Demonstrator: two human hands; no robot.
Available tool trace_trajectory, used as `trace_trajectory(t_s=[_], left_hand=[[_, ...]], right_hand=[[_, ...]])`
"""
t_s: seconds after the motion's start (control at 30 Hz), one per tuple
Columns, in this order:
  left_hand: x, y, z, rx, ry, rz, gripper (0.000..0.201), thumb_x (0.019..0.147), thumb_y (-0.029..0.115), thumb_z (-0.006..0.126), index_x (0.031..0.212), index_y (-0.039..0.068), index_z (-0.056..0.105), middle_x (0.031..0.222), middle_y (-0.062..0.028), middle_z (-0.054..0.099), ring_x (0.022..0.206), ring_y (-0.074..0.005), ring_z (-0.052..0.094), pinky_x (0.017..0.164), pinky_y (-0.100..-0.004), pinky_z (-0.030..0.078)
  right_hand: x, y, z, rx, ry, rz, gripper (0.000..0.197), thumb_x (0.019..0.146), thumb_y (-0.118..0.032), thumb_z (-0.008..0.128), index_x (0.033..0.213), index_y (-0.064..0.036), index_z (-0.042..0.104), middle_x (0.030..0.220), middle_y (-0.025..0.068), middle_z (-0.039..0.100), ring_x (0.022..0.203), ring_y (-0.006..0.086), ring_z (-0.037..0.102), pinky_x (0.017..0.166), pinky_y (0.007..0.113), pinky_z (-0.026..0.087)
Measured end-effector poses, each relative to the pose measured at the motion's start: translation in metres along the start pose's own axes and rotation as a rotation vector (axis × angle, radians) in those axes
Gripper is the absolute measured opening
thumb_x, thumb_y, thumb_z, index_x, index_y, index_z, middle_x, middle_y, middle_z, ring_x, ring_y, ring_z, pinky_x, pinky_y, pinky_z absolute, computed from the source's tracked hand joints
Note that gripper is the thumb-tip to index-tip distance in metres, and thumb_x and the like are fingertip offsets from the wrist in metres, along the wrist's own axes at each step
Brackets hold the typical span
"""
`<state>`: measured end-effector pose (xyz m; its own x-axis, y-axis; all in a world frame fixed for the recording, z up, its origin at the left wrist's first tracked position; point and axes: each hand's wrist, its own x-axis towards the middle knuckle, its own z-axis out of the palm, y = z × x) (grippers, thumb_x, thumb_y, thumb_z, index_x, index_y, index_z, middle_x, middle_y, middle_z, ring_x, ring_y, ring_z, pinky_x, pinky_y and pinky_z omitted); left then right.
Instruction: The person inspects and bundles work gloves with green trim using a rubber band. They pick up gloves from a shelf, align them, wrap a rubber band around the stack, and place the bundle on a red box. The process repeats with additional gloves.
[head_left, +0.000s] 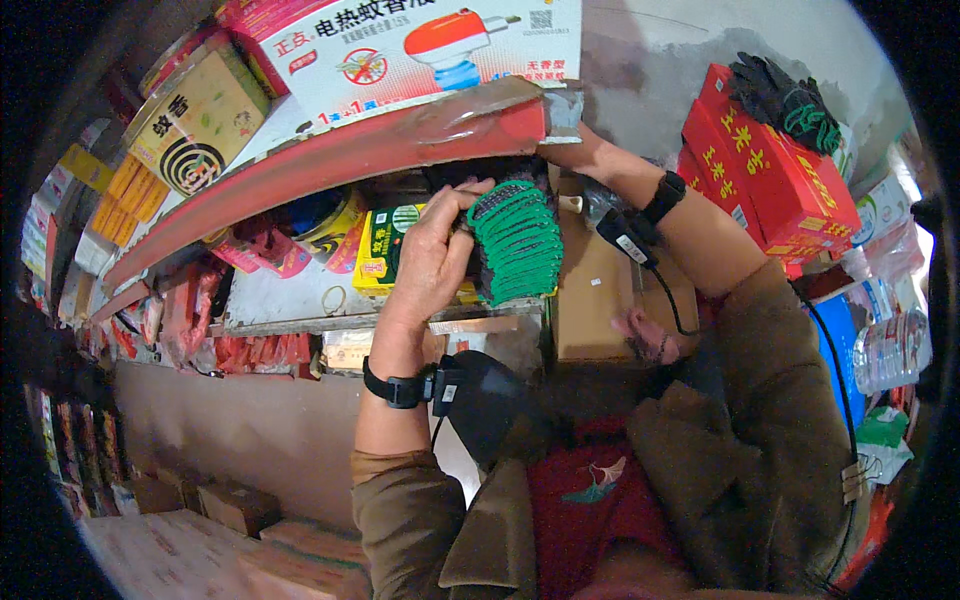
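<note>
My left hand (440,245) is closed on the left side of a bundle of work gloves (518,243), black with stacked green cuffs facing me. The bundle sits at the right end of a shelf compartment, under the red-edged upper shelf (350,170). My right arm reaches up to the end of that upper shelf; just the back part of my right hand (583,152) shows, and its fingers are hidden behind the shelf edge. A yellow and green mosquito coil box (377,250) stands just left of my left hand.
A large white and pink box (430,60) and a tan coil box (200,115) stand on the upper shelf. A cardboard box (600,310) is below my right forearm. Stacked red boxes (765,170) at the right carry more black gloves (785,95). Cartons (240,505) lie lower left.
</note>
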<state>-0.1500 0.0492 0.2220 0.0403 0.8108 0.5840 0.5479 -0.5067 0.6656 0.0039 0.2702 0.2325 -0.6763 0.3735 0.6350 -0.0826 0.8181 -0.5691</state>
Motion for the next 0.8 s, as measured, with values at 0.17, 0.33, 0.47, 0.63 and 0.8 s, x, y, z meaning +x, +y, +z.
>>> trace_trajectory(t_s=[0.17,0.33,0.47,0.63,0.8], left_hand=[[0.000,0.003,-0.004,-0.014,-0.031,0.002,0.030,0.084,-0.005,0.044,0.110,0.000,0.058,0.128,-0.0170,0.064,0.128,-0.0332,0.056,0.115,-0.0423,0.034],[-0.001,0.004,-0.003,-0.083,-0.025,-0.055,0.028,0.085,-0.004,0.044,0.109,-0.002,0.058,0.122,-0.0181,0.065,0.126,-0.0319,0.057,0.108,-0.0376,0.038],[-0.002,0.004,0.002,-0.001,-0.009,-0.049,0.030,0.087,-0.001,0.043,0.113,-0.001,0.059,0.123,-0.0188,0.064,0.128,-0.0326,0.055,0.112,-0.0398,0.035],[-0.007,0.003,0.011,-0.017,0.047,-0.055,0.030,0.090,0.000,0.042,0.114,0.000,0.059,0.126,-0.0165,0.064,0.130,-0.0311,0.054,0.116,-0.0411,0.030],[-0.012,-0.004,0.018,-0.104,0.096,-0.062,0.030,0.093,0.002,0.042,0.117,0.000,0.059,0.133,-0.0145,0.061,0.138,-0.0283,0.045,0.116,-0.0396,0.029]], right_hand=[[-0.025,-0.043,-0.015,-0.312,-0.031,0.080,0.030,0.092,-0.019,0.066,0.116,-0.0002,0.066,0.113,0.0208,0.069,0.107,0.0280,0.066,0.092,0.038,0.050],[-0.050,-0.081,-0.001,0.240,-0.129,0.161,0.034,0.095,-0.033,0.063,0.109,-0.0015,0.067,0.109,0.0174,0.067,0.106,0.0311,0.064,0.092,0.041,0.049],[-0.070,-0.089,0.012,-0.063,-0.020,-0.186,0.031,0.095,-0.028,0.062,0.116,-0.0051,0.064,0.111,0.0154,0.067,0.106,0.0359,0.063,0.095,0.046,0.048],[-0.077,-0.083,0.017,-0.023,-0.019,-0.138,0.033,0.097,-0.026,0.060,0.124,-0.0060,0.063,0.122,0.0137,0.065,0.120,0.0332,0.058,0.105,0.045,0.043],[-0.082,-0.075,0.021,-0.082,0.050,-0.171,0.032,0.096,-0.027,0.062,0.119,-0.0047,0.065,0.119,0.0162,0.066,0.116,0.0344,0.061,0.101,0.045,0.046]])
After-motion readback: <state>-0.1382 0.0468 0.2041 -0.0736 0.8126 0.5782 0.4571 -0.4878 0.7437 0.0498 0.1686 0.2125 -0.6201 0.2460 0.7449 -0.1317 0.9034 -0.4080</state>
